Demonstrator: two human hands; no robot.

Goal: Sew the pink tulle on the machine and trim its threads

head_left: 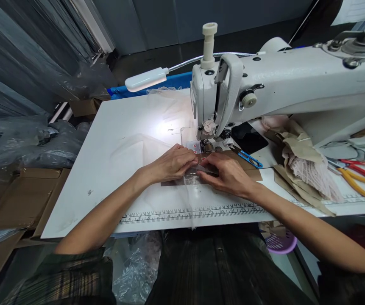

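Sheer pale fabric lies over the white table and runs to the front edge. Just in front of the presser foot of the sewing machine, my left hand pinches the fabric's edge between thumb and fingers. Close on its right, my right hand also has thumb and forefinger closed on the sheer fabric. A strip of brown card lies under and beside my hands. Blue thread snips rest right of the foot. The fingertips partly hide the fabric's edge.
A black flat object lies under the machine arm. Brown paper scraps and gathered pale fabric sit at the right, beside yellow- and red-handled scissors. A lamp lights the table. Cardboard boxes stand left; a purple basket sits below.
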